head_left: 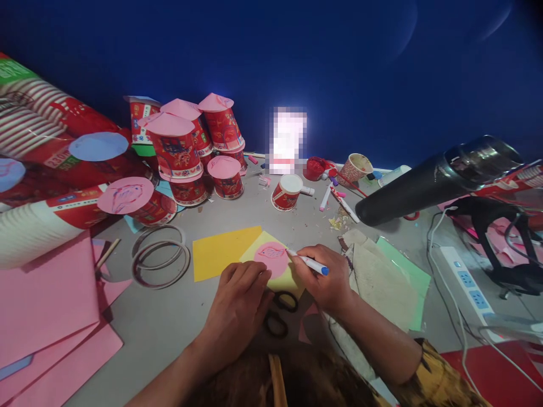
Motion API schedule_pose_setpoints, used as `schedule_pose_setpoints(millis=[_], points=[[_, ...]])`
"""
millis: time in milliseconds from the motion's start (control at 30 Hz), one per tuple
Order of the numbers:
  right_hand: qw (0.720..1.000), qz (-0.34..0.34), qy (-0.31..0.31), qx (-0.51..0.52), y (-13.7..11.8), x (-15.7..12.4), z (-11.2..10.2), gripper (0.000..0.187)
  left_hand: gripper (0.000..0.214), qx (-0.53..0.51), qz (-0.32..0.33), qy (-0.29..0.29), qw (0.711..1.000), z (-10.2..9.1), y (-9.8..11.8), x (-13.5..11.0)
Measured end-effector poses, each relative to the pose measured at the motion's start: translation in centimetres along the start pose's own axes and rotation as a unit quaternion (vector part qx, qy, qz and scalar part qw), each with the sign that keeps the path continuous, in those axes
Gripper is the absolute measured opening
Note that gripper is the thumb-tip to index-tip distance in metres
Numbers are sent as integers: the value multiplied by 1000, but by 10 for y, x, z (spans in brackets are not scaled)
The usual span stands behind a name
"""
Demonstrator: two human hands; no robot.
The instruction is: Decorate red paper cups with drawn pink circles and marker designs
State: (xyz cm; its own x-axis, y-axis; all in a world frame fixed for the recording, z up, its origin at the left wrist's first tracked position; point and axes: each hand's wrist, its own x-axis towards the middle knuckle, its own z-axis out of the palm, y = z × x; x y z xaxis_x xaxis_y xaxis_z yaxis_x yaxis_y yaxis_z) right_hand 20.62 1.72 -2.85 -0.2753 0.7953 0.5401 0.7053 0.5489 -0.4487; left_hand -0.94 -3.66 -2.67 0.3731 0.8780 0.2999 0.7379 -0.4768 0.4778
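A pink paper circle (276,268) bears a fish-like drawing in red and blue lines. Beneath it lie a pale yellow sheet (291,284) and a deeper yellow sheet (220,249). My right hand (328,277) grips a white marker (313,264) with a blue end; its tip is at the drawing's right end. My left hand (241,308) lies on the circle's lower left edge, fingers together and a little bent, holding nothing. Black-handled scissors (276,323) lie between my hands, partly hidden by the left one.
Red paper cups (176,152) with pink cone tops stand at the back left. Tape rings (160,265) and pink sheets (46,299) lie left. A lidded cup (287,193) stands ahead. Right are a cloth (382,277), a black flask (424,183) and a power strip (465,282).
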Motion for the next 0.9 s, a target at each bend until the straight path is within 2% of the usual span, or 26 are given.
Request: schedule_pose_setpoints(millis=[200,300,367,467,667,767,900], points=[[999,6,14,40,7,4,-7,13,18,-18,-6,18,1000,3,-6,-3],[999,3,4,51,13,6,-8,14,9,20,-49,44,998,5,-12,-4],[999,5,-8,46,16,5,-7,15,14,63,-85,43,993,4,-15,-2],[998,16,-54,28,20,4,-5,19,32,120,-129,14,984,1,-14,4],[968,77,-237,-36,14,9,-6,23,42,148,-233,-103,956,-14,-2,30],[964,83,-250,-38,10,13,-9,24,39,128,-252,-122,951,-18,1,40],[965,97,-243,-28,10,16,-10,24,28,92,-244,-116,958,-16,0,44]])
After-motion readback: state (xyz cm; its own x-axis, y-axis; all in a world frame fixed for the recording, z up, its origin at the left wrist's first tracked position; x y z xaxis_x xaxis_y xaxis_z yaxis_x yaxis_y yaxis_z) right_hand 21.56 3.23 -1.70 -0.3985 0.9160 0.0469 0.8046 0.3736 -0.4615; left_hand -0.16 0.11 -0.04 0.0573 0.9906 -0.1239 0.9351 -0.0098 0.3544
